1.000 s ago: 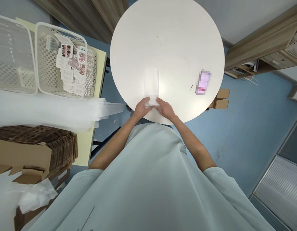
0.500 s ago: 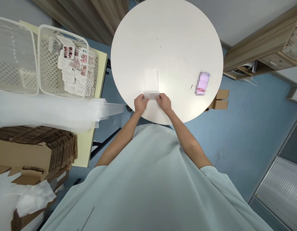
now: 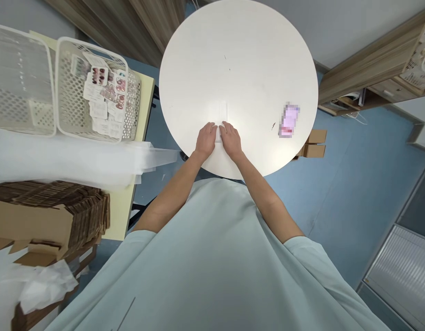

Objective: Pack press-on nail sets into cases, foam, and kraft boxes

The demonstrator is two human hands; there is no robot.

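Before me on the round white table [image 3: 267, 50] lies a thin, whitish see-through sheet [image 3: 223, 110], its far end flat on the tabletop. A folded white part of it shows in the narrow gap between my hands. My left hand [image 3: 206, 140] is closed over the left side of this fold, fingers together and pointing away from me. On the other side my right hand [image 3: 232, 140] mirrors it, closed over the right side. Both thumbs are hard to make out, and whatever is inside the fold is hidden.
A phone-like pink-purple object [image 3: 289, 120], blurred out, lies at the table's right. On the left table [image 3: 122, 202], a white basket [image 3: 133, 101] holds several cards of press-on nails. White foam sheets [image 3: 77, 158] and flattened cardboard boxes [image 3: 90, 216] are stacked nearby.
Both hands have moved slightly forward and closer together. They pinched the sheet's near folded edge by its ends before; now they lie over the fold and cover most of it.
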